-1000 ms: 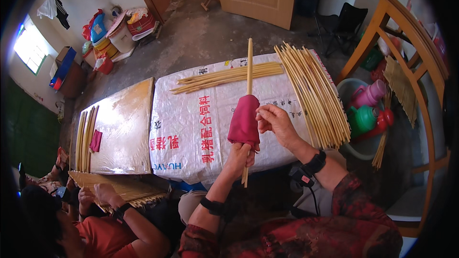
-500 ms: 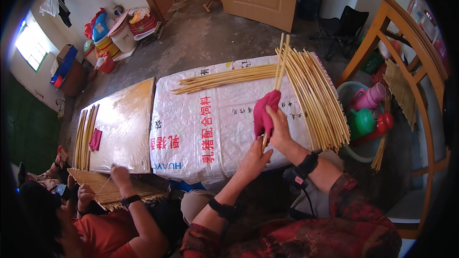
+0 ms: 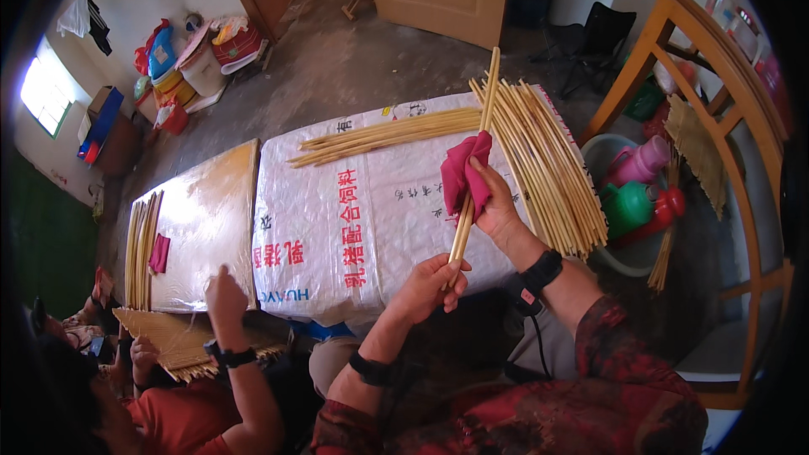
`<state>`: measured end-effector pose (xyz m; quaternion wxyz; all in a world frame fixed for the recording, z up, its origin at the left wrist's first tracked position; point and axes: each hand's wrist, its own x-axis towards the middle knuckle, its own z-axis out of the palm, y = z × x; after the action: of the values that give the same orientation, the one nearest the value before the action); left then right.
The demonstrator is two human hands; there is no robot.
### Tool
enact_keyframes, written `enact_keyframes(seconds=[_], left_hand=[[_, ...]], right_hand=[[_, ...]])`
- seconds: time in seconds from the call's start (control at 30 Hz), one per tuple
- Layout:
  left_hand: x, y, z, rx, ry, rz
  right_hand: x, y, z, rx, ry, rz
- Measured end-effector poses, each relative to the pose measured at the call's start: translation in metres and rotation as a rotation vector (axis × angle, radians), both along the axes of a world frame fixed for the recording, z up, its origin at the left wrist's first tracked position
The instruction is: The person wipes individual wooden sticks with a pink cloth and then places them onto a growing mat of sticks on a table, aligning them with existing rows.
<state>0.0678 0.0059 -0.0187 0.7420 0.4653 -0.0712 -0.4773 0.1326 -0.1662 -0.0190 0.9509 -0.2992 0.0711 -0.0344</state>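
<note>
My right hand (image 3: 499, 206) is closed round a magenta cloth (image 3: 466, 172), which wraps the middle of a few thin pale sticks (image 3: 490, 88). The sticks slant up and away, their far ends above the table covering. Lower down, my left hand (image 3: 431, 284) pinches the near ends of the same sticks. A bare stretch of stick shows between this hand and the cloth. Just right of my right hand, a dense row of similar sticks (image 3: 552, 168) lies on the white printed sacking (image 3: 371, 227). A smaller bunch of sticks (image 3: 388, 136) lies crosswise along its far side.
At left, a co-worker's hand (image 3: 226, 297) is raised over a woven stick mat (image 3: 181, 341). Sticks (image 3: 143, 244) and a magenta cloth (image 3: 159, 253) lie on the board (image 3: 206, 227) there. On my right stand a basin (image 3: 619, 265) with plastic jugs (image 3: 628, 211) and a wooden frame (image 3: 666, 21).
My hands have moved apart along the sticks. The left has drawn down and left, baring more stick below the cloth. The co-worker's raised hand has moved up slightly.
</note>
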Motion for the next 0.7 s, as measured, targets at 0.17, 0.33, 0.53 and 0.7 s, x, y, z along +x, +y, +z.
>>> enact_keyframes(seconds=[0.17,0.33,0.53,0.7], left_hand=[[-0.002,-0.003,0.000,0.105,-0.072,0.179],[-0.001,-0.001,-0.005,0.316,-0.225,0.392],[-0.002,-0.006,0.005,0.383,-0.371,0.302],[-0.010,-0.009,0.012,0.372,-0.447,0.103]], right_hand=[[-0.016,0.020,0.003,-0.146,0.033,0.086],[-0.057,0.060,-0.004,-0.535,-0.005,0.232],[-0.048,0.053,-0.015,-0.494,0.008,0.147],[-0.005,0.013,-0.023,-0.275,-0.005,-0.056]])
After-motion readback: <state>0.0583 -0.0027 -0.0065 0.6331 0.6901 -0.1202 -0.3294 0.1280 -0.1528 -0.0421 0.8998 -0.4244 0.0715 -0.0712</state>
